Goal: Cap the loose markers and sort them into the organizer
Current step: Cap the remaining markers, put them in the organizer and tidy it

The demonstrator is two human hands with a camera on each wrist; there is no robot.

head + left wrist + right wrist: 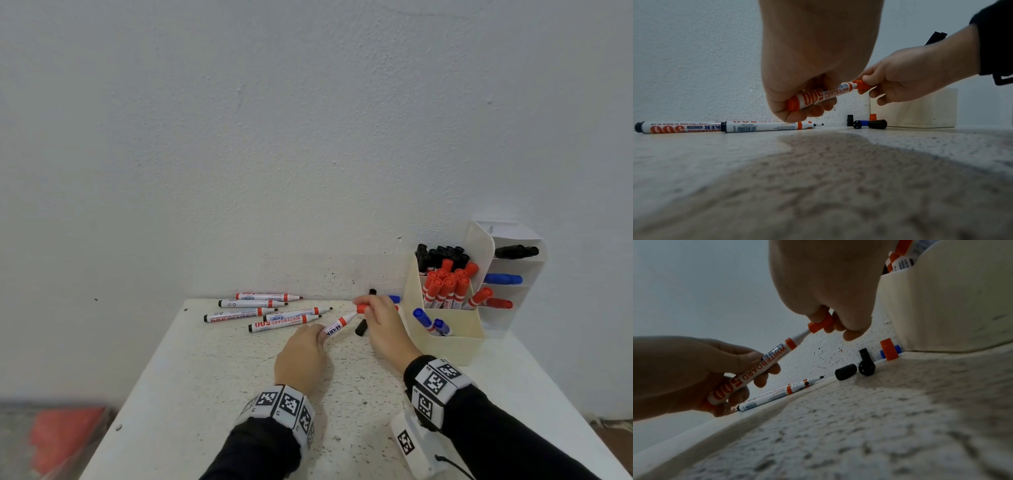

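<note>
Tabletop (pixel 212 377): white, speckled, pushed against the wall.

Organizer (pixel 445 346) sits at the far right edge, cream, tiered. Back tier is packed with black-capped markers, middle tier with red-capped ones, front tier holds only 2 blue ones. So most sorting looks done.

Left to do: 5 uncapped markers (pixel 260 311) lie in a loose fan near the far edge, left of centre, black tips showing. Loose caps (pixel 845 374) sit near the far edge just beside the organizer: 3 black, 1 red, 1 blue as far as I can count. Cap count vs marker count doesn't obviously match by colour; can't confirm from here.

Left hand (pixel 303 356): fingers curled round the rear half of the red marker (pixel 822 95), held off the tabletop, tip end angled up toward the organizer.

Right hand (pixel 382 320): thumb and fingertips pinching the red cap (pixel 821 324), other fingers loosely curled.

Cap status: right wrist view shows the mouth of the cap over the tip with the neck still exposed, so it's started but not seated. Judgement: mid-capping, needs a push home until it clicks, then this one goes into the middle red tier.
</note>
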